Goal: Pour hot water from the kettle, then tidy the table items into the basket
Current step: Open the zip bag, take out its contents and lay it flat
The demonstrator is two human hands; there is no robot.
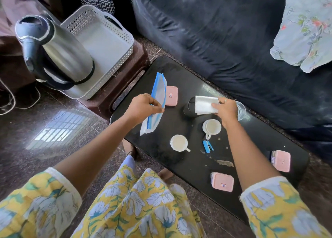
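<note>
My left hand (143,106) grips a clear zip bag with blue edges (158,94), lifted over the left end of the black table (179,166). My right hand (226,110) pinches a folded white napkin (204,104) above a dark mug (189,110). Two white cups (178,143) (212,127) hold pale liquid. A steel kettle (59,53) stands at the left, in front of the white perforated basket (115,31), which rests on a brown stool. Three pink-lidded boxes (171,96) (222,182) (281,160) lie on the table.
A blue stapler (208,146) and paper scraps lie near the cups. A clear glass (240,110) sits behind my right hand. A dark sofa (215,40) with a floral cloth (305,31) runs along the table's far side. The kettle's cord trails on the floor at left.
</note>
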